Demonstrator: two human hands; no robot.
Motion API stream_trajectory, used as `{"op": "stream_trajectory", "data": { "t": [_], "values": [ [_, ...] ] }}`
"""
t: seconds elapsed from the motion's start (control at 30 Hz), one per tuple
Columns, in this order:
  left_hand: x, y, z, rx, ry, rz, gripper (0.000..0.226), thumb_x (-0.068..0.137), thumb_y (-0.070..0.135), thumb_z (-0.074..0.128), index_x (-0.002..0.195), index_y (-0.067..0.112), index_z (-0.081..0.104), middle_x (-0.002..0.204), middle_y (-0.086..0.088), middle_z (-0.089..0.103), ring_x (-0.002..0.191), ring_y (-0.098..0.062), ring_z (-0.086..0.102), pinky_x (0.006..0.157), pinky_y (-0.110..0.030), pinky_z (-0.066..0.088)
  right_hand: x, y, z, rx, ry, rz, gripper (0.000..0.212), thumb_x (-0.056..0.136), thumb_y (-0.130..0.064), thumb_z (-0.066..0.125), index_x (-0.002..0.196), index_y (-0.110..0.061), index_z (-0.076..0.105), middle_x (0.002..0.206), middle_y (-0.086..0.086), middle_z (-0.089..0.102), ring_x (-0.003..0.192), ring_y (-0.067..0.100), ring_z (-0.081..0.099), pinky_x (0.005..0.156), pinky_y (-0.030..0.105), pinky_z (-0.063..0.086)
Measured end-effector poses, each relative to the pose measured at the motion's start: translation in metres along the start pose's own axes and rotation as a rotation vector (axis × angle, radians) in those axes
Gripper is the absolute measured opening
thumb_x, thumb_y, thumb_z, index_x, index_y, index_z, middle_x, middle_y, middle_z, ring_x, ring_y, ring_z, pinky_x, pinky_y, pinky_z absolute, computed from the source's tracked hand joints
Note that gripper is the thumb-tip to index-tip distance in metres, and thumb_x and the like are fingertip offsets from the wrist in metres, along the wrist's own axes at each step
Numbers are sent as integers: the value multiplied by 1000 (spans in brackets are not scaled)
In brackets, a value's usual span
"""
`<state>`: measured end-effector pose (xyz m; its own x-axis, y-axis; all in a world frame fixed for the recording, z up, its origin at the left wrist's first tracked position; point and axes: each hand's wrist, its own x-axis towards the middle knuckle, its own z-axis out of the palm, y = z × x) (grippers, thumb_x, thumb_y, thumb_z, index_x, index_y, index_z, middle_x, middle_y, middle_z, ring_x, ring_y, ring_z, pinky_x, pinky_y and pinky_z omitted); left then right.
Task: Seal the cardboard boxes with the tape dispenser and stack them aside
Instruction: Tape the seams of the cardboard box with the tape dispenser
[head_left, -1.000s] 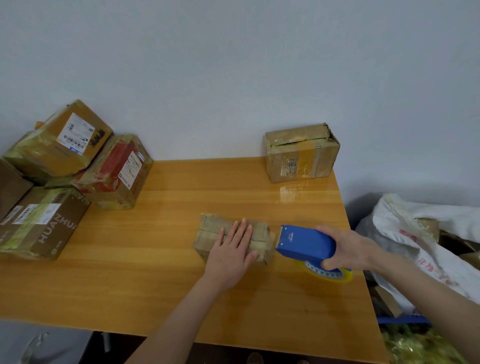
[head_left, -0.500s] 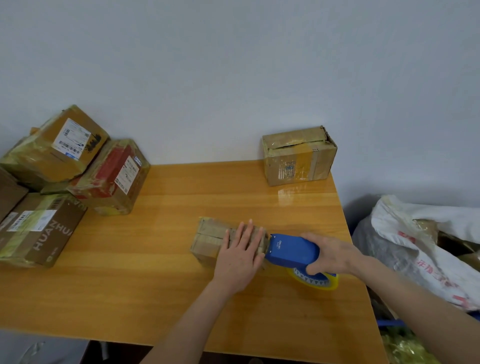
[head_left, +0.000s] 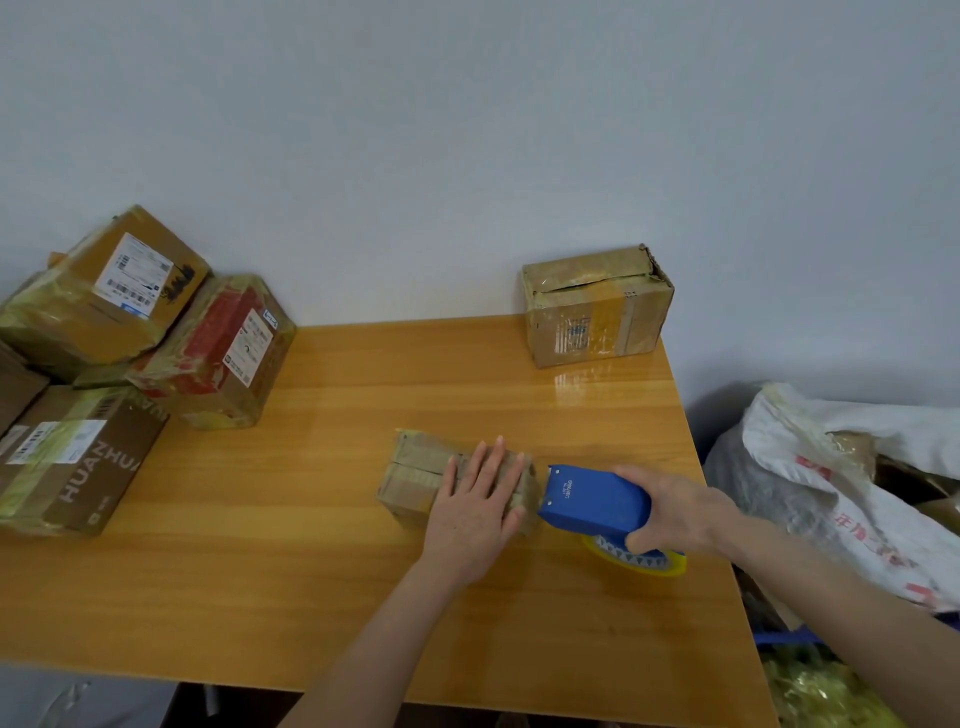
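A small flat cardboard box (head_left: 421, 475) lies in the middle of the wooden table (head_left: 311, 571). My left hand (head_left: 475, 514) presses flat on the box's right half with straight fingers. My right hand (head_left: 675, 512) grips a blue tape dispenser (head_left: 595, 501) with a yellow-rimmed tape roll underneath. The dispenser's front end sits just off the box's right end, close to my left fingers. Another cardboard box (head_left: 597, 306) stands at the table's far right corner, its top flaps slightly gaping.
A pile of several taped boxes sits at the left: a brown labelled one (head_left: 109, 291) on top, a red-printed one (head_left: 223, 353) and a "HUANHUA" one (head_left: 72, 457). A white sack (head_left: 852, 467) with cardboard lies beyond the table's right edge.
The dispenser moved left against the box's right end half a second ago, then drew back slightly to the right. My left hand stays pressed on the box.
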<state>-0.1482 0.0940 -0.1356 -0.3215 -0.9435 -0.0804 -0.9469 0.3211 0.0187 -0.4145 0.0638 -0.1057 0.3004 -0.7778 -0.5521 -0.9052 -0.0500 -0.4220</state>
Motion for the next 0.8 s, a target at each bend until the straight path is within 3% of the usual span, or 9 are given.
{"op": "stream_trajectory", "data": {
  "t": [0.2,0.37,0.53,0.8],
  "values": [
    [0,-1,3,10,9,18,57,91,51,-9,145,34,-21,156,4,-21,142,-19,-24,114,-44,-16,15,-19,-2,-25,-46,39,86,65,-43,69,141,-45,27,102,-14,53,92,16,57,65,28,47],
    [2,-4,2,1,-21,25,57,89,52,-15,142,35,-28,156,5,-23,145,-18,-22,117,-43,-13,16,-26,-9,16,-113,23,75,55,-48,69,123,-41,38,105,-7,56,94,19,57,80,37,52],
    [3,-7,3,20,-33,41,54,100,50,2,143,32,-26,154,7,-27,145,-17,-22,117,-42,-13,13,-28,-16,183,-76,27,58,41,-51,67,95,-35,54,95,-7,62,85,15,62,70,30,50],
    [4,-8,0,-5,-45,14,65,102,48,20,153,20,-9,152,1,-27,147,-15,-16,118,-40,-9,5,-33,-23,208,-20,61,68,47,-45,67,112,-32,53,99,-6,60,84,12,60,70,29,50]
  ]
}}
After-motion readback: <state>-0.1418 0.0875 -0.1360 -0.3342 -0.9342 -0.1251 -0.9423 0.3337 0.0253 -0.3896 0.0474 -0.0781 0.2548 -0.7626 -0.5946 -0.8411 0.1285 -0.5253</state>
